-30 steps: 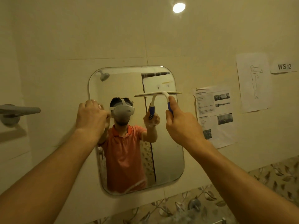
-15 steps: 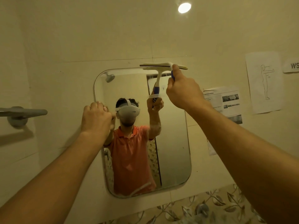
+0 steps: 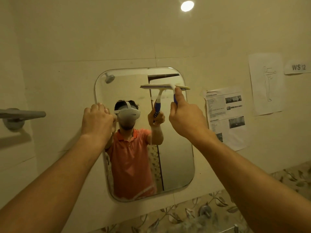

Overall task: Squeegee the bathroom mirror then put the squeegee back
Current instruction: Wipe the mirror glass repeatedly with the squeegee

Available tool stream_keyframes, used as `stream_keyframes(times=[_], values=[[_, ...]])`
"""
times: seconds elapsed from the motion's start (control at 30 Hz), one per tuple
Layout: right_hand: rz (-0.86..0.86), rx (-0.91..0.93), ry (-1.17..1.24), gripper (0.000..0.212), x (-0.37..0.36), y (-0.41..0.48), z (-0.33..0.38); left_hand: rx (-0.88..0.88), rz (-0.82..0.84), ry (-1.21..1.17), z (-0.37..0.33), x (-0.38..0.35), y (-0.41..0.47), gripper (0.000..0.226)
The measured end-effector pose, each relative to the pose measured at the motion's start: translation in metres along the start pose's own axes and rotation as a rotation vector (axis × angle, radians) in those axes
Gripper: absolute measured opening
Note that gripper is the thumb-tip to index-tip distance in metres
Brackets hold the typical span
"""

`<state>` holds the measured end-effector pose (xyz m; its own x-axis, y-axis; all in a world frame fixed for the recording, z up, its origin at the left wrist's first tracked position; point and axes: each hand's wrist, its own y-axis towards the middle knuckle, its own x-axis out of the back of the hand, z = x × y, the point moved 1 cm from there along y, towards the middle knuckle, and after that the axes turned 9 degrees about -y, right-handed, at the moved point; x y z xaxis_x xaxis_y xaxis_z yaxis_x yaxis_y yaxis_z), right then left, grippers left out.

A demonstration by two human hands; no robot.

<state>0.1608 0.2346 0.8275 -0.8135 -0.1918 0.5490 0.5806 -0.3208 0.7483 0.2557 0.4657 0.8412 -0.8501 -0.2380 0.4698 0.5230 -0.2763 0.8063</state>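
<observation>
A rounded rectangular mirror (image 3: pixel 175 157) hangs on the cream tiled wall. My right hand (image 3: pixel 186 120) grips the blue handle of a white squeegee (image 3: pixel 168 86), whose blade lies level against the upper right part of the glass, a little below the top edge. My left hand (image 3: pixel 96 120) is curled around the mirror's left edge at mid height, holding it. The glass reflects a person in an orange shirt and the squeegee.
A grey bar (image 3: pixel 21 114) juts from the wall at left. Printed sheets (image 3: pixel 226 116) and a figure drawing (image 3: pixel 266 84) are stuck on the wall right of the mirror, with a "WS 12" label (image 3: pixel 297 67). Leaf-patterned tiles and a metal tap knob (image 3: pixel 204 211) lie below.
The squeegee rose from the mirror's upper part to its top edge, then came back down a short way along the right side. My left hand stayed on the left edge.
</observation>
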Motion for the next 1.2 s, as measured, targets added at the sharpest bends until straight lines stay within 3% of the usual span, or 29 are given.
stream_keyframes(times=[0.3, 0.7, 1.0, 1.2], values=[[-0.119, -0.022, 0.110, 0.047, 0.022, 0.052, 0.016, -0.005, 0.003, 0.032, 0.000, 0.003, -0.003, 0.039], [-0.006, -0.087, 0.070, 0.060, -0.011, -0.016, 0.013, 0.008, -0.017, 0.018, 0.002, -0.002, 0.000, 0.041], [-0.116, -0.091, 0.151, 0.051, 0.027, 0.048, 0.023, 0.010, 0.000, 0.006, 0.002, -0.004, -0.001, 0.037], [-0.101, -0.119, 0.123, 0.057, -0.007, 0.013, 0.023, 0.011, 0.000, 0.005, 0.002, -0.007, 0.002, 0.041]])
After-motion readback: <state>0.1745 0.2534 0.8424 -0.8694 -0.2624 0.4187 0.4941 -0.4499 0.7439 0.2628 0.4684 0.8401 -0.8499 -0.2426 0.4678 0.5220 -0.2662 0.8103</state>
